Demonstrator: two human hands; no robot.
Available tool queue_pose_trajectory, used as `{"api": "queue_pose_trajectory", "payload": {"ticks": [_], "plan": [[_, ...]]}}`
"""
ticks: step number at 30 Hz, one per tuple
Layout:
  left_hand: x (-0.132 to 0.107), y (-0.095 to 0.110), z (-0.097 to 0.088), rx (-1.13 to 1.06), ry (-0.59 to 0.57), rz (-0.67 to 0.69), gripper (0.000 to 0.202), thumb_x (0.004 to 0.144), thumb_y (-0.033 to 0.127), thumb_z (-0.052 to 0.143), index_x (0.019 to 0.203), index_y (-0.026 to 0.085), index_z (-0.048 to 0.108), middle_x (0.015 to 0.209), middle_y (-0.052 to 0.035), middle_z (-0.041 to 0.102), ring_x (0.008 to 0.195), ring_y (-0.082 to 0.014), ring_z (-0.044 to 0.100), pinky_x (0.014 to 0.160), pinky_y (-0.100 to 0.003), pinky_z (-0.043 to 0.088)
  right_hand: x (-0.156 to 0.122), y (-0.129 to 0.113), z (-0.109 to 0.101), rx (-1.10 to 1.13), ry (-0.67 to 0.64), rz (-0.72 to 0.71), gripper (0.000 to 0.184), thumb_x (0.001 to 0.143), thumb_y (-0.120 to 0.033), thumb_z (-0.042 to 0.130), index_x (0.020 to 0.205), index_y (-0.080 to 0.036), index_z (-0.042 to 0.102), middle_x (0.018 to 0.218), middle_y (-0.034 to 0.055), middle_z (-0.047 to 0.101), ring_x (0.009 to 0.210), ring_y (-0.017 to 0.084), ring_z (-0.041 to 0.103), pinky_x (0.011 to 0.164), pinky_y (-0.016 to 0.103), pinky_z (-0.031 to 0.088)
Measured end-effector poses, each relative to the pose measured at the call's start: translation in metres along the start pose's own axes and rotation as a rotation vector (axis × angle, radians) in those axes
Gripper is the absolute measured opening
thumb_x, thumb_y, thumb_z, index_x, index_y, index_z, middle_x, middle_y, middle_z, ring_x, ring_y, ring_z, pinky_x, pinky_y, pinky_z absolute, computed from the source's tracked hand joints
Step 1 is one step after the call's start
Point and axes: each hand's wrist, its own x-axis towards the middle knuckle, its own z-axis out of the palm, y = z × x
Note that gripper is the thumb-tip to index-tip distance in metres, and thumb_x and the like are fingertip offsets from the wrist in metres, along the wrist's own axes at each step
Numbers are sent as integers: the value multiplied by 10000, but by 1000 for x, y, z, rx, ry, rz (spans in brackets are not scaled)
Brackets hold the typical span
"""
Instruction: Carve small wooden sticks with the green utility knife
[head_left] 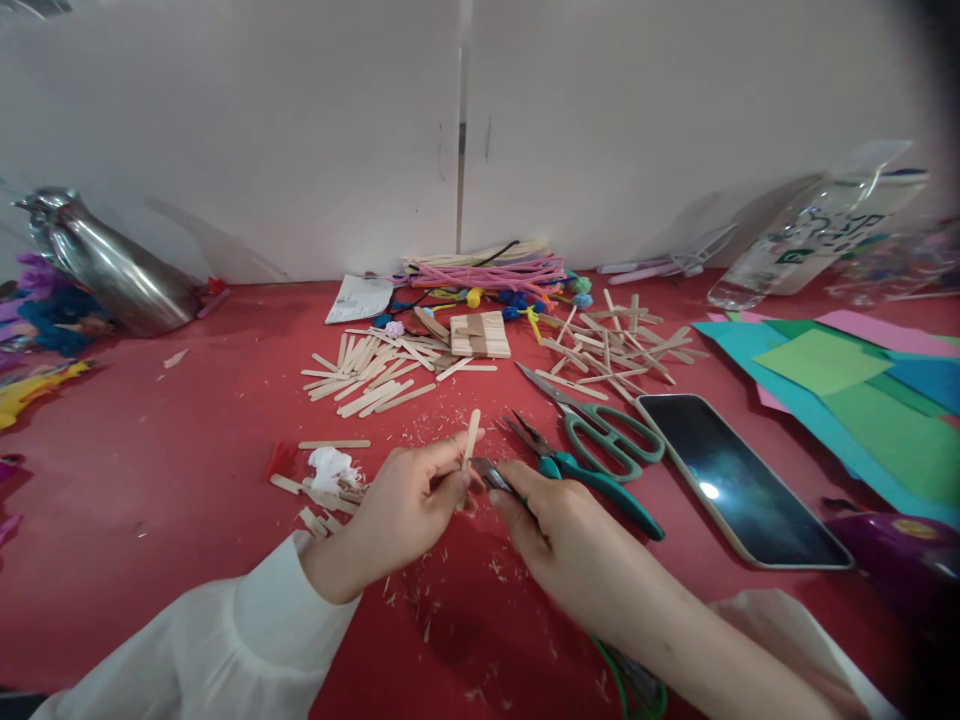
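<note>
Head view: the only view, looking down at both hands over a red table (187, 420).
Left hand (409, 500): closed, thumb and fingers pinched on the lower end of a stick (472, 435).
Stick: stood nearly upright, tilted a little, its top clear above the grip.
Right hand (555, 525): closed around a small dark blade (491, 475).
Blade: its tip met the stick at the left fingers; I could not tell whether it cut in.
Below the grip: pale shavings (450, 600) lay scattered on the table.
Just right of the grip: pliers (592, 482) with teal handles, then scissors (604, 432) with green handles, touching each other.
Further right: a phone (739, 480) lay flat, screen up, and past it coloured paper (847, 390).
Left of the grip: a white tuft (330, 468) among a few short stick pieces.
Beyond the grip: a loose pile (375, 375) of sticks, a glued stick block (480, 335), and pipe cleaners (487, 272) by the wall.
</note>
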Motion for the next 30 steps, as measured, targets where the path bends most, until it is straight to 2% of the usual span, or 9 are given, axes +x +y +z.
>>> {"api": "queue_pose_trajectory", "payload": {"ticks": [3,6,11,14,16,20,21,23,30], "plan": [[0,2,-1,-4,14,-14,303,893,327,407,987,114,601,606,13,550,516,-98,451,499,-201,333,2,-1,-5,298,-99,84,186,869,-238,329,705,-212,413,530,-46,495,333,92,465,355,205,316],[1,5,-3,-38,10,-30,238,872,268,434,927,115,607,581,30,524,499,-81,420,482,-186,308,5,-1,-6,593,-197,192,171,869,-294,346,736,-213,416,521,-84,474,267,54,406,286,164,303],[4,3,-5,-175,16,-68,293,853,230,440,1076,118,594,591,34,510,521,-80,417,497,-184,323,9,2,-6,961,-288,249,172,839,-365,412,820,-202,464,534,-83,508,269,48,413,261,152,344],[6,1,-5,-283,21,-88,373,842,237,456,1181,114,552,629,14,549,557,-92,450,533,-198,361,10,3,-7,1040,-336,257,198,829,-388,420,852,-198,469,543,-77,508,274,53,407,267,170,361],[7,2,-5,-302,25,-124,419,837,247,463,1224,97,523,622,5,564,555,-98,463,534,-206,371,10,3,-5,915,-302,232,207,842,-390,389,840,-199,469,547,-70,504,277,61,402,279,188,356],[5,3,-4,-196,23,-157,455,839,261,464,1262,93,489,599,9,575,520,-98,466,487,-197,348,6,2,0,235,25,35,184,848,-280,360,757,-191,492,513,-29,496,376,113,463,377,223,313],[4,2,-4,-153,30,-142,445,843,262,460,1256,100,496,595,11,578,514,-97,465,479,-194,345,5,1,0,103,64,6,183,847,-253,357,765,-186,505,514,-13,516,406,128,483,403,232,307],[3,0,-2,-70,54,-103,413,853,264,449,1229,109,521,589,13,586,506,-99,470,472,-193,347,4,0,1,-47,61,3,194,854,-224,342,796,-178,522,543,21,571,454,154,526,436,243,301],[0,0,4,132,113,-27,363,877,266,416,1182,136,562,637,-9,632,528,-121,527,489,-204,372,1,1,7,-235,22,1,214,878,-208,314,821,-163,515,582,67,615,506,210,608,432,251,265]]}}
